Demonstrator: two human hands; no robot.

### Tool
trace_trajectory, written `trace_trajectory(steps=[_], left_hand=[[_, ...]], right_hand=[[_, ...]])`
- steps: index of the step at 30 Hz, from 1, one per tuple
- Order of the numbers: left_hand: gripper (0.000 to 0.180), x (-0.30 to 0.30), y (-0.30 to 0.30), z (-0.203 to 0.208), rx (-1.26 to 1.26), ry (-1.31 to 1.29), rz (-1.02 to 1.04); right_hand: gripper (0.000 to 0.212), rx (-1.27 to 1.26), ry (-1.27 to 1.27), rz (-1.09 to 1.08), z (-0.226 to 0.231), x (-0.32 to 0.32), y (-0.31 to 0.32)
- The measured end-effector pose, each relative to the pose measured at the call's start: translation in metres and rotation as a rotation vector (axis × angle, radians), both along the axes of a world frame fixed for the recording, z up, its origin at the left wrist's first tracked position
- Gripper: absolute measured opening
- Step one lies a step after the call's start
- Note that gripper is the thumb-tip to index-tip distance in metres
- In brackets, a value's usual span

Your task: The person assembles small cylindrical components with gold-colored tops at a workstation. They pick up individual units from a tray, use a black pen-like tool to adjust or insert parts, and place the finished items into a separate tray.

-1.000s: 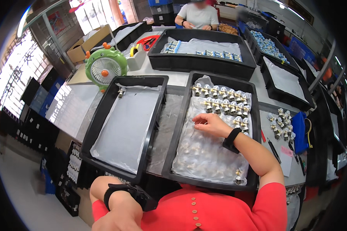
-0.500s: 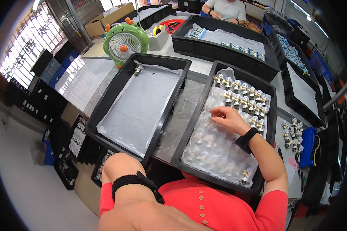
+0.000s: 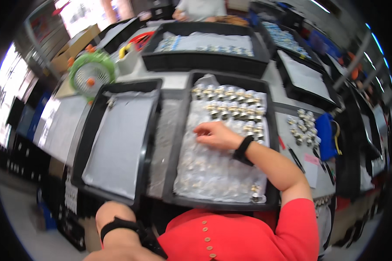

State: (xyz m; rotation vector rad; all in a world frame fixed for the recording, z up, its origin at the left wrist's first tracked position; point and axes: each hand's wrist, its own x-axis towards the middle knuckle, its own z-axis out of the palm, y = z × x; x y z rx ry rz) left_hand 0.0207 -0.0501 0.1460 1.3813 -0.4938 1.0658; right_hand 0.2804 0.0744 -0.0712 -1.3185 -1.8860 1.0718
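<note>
My right hand (image 3: 217, 135), with a black wristband, hovers over the left middle of a black tray (image 3: 178, 139). Its fingers are slightly curled and apart, with nothing visible in them. Rows of small white-and-gold figures (image 3: 234, 111) stand in the tray's far part. Below them, crinkled translucent wrapping (image 3: 213, 172) covers more pieces, and one bare figure (image 3: 255, 193) lies in the near right corner. My left arm is bent up at the lower left edge; only the back of my left hand (image 3: 126, 255) shows, fingers out of view.
To the left, a second black tray (image 3: 148, 143) holds a pale liner (image 3: 119, 143) and one figure (image 3: 111, 102). More figures (image 3: 304, 126) cluster right, beside a blue box (image 3: 328, 137) and pens. Beyond are a green fan (image 3: 91, 74), a large tray (image 3: 204, 65) and a co-worker (image 3: 200, 9).
The view has turned, so the trays appear shifted left and straighter. My right hand stays over the same part of the tray. Less of my left hand shows at the lower edge.
</note>
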Motion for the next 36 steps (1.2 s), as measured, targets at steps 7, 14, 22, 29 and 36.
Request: trace_trajectory(steps=[7, 14, 22, 29, 36], left_hand=[[0.029, 0.020, 0.009, -0.023, 0.198, 0.125, -0.060], [0.014, 0.026, 0.048, -0.057, 0.179, 0.454, -0.040], [0.020, 0.055, 0.091, -0.136, -0.426, 0.893, 0.207], [0.019, 0.062, 0.116, -0.176, -0.930, 0.898, 0.034], [0.016, 0.060, 0.118, -0.187, -0.912, 0.948, -0.051]], right_hand=[[0.035, 0.019, -0.001, -0.002, -0.001, 0.009, -0.001], [0.032, 0.013, -0.004, 0.009, -0.002, 0.006, -0.004], [0.033, -0.141, 0.063, -0.001, 0.006, 0.000, -0.006], [0.032, -0.107, 0.033, -0.006, 0.004, 0.005, -0.002], [0.033, -0.161, 0.014, -0.014, 0.005, 0.004, -0.001]])
